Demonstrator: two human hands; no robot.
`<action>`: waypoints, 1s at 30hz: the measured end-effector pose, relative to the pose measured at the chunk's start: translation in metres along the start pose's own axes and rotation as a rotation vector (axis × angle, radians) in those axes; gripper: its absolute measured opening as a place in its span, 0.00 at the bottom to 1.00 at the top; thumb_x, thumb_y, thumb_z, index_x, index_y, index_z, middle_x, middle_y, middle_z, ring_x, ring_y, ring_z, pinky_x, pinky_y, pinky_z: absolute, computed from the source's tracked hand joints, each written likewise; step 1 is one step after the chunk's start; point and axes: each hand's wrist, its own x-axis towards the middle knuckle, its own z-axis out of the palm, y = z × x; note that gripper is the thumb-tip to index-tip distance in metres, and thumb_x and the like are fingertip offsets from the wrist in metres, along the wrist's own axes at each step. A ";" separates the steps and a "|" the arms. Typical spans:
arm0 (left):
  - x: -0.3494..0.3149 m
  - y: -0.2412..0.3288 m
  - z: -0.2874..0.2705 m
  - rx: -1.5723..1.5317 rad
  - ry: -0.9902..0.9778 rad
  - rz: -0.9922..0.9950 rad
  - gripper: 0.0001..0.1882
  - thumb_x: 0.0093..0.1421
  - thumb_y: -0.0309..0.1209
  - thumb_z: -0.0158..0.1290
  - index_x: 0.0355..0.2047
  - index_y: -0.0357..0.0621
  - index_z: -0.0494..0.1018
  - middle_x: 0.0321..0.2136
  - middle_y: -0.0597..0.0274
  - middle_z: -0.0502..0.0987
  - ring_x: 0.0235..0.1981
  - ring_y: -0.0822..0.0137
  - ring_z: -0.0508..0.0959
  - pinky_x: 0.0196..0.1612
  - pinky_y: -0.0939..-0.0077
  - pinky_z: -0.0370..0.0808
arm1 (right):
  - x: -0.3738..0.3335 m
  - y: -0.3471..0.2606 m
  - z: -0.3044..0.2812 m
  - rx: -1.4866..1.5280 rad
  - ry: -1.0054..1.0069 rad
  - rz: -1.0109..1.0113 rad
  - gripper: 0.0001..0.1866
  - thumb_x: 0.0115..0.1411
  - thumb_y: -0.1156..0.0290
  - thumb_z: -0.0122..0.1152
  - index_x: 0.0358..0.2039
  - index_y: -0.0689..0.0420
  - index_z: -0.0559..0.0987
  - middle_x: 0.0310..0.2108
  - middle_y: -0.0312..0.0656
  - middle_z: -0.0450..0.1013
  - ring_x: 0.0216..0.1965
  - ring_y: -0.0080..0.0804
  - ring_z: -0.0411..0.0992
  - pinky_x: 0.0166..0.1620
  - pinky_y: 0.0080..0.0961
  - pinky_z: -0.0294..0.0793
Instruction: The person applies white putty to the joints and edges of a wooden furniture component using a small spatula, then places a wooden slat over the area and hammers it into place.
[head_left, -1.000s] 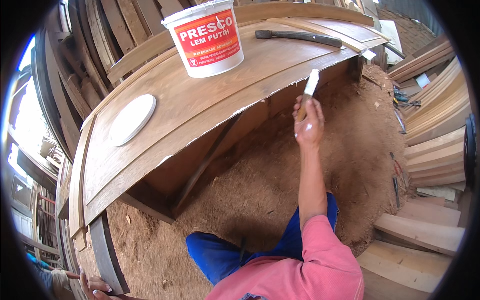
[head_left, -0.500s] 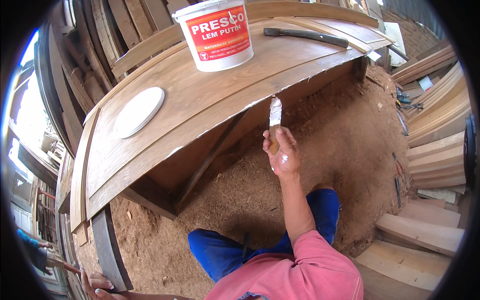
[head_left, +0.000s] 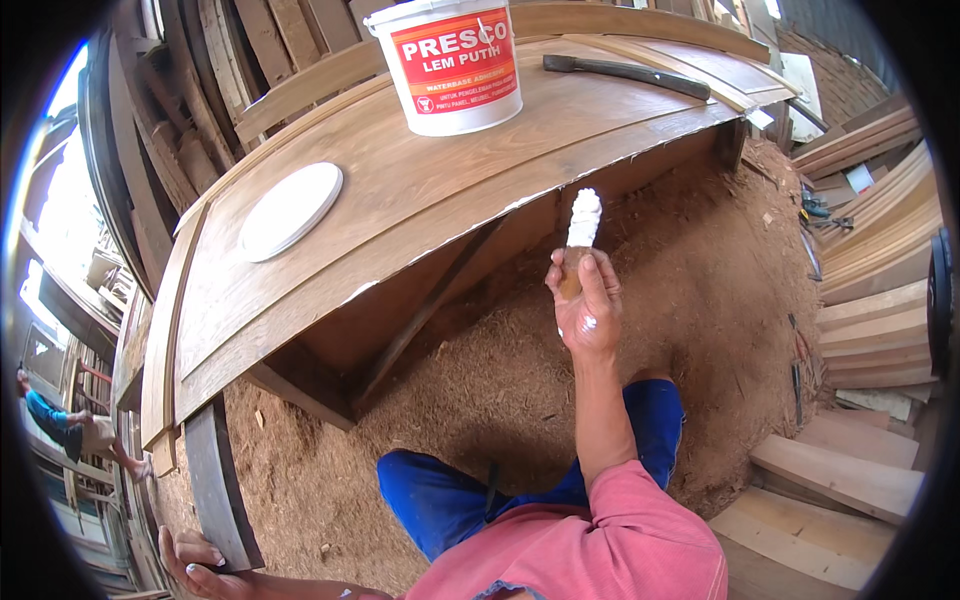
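Note:
My right hand (head_left: 588, 305) closes around the brown handle of a short flat glue applicator (head_left: 584, 222), its upright tip thickly coated in white glue. It is just on the near side of the wooden panel (head_left: 330, 270), whose front edge carries a broken line of white glue. White smears mark my right palm. At the lower left, my left hand (head_left: 195, 570) curls its glue-marked fingers at the end of a dark wooden plank (head_left: 222, 500); part of that grip is hidden. On the panel stand a white bucket (head_left: 465, 115) with a red label and its round white lid (head_left: 292, 212).
A hammer (head_left: 627, 76) lies at the panel's far right. Curved boards (head_left: 840, 475) are stacked on the right, near pliers and other hand tools (head_left: 818, 212). Timber (head_left: 180, 120) leans behind the panel. Another person (head_left: 70, 425) is at the far left. Sawdust covers the ground.
My right hand has drawn the applicator back from the panel's edge, and its tip shows a thicker lump of glue. The person at far left has come further into view. My left hand stays by the plank.

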 end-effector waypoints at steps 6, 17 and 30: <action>-0.003 -0.007 -0.015 0.081 0.046 -0.057 0.39 0.66 0.55 0.46 0.52 0.20 0.66 0.13 0.72 0.58 0.19 0.77 0.58 0.30 0.76 0.61 | -0.001 0.027 0.015 -0.320 -0.028 -0.026 0.11 0.64 0.74 0.59 0.45 0.66 0.77 0.41 0.46 0.78 0.38 0.25 0.74 0.44 0.22 0.74; -0.001 -0.007 -0.014 -0.193 0.023 0.101 0.32 0.67 0.48 0.45 0.52 0.24 0.66 0.13 0.71 0.63 0.17 0.78 0.62 0.25 0.79 0.58 | -0.081 0.095 0.110 -0.440 -0.364 0.006 0.13 0.57 0.80 0.66 0.44 0.61 0.78 0.44 0.40 0.75 0.40 0.20 0.71 0.44 0.18 0.72; -0.002 -0.020 -0.005 -0.521 0.027 0.209 0.30 0.68 0.49 0.44 0.52 0.31 0.67 0.11 0.75 0.60 0.16 0.78 0.62 0.23 0.77 0.55 | -0.101 0.134 0.139 -0.486 -0.294 0.037 0.12 0.59 0.77 0.67 0.43 0.62 0.77 0.36 0.34 0.76 0.35 0.15 0.70 0.39 0.14 0.70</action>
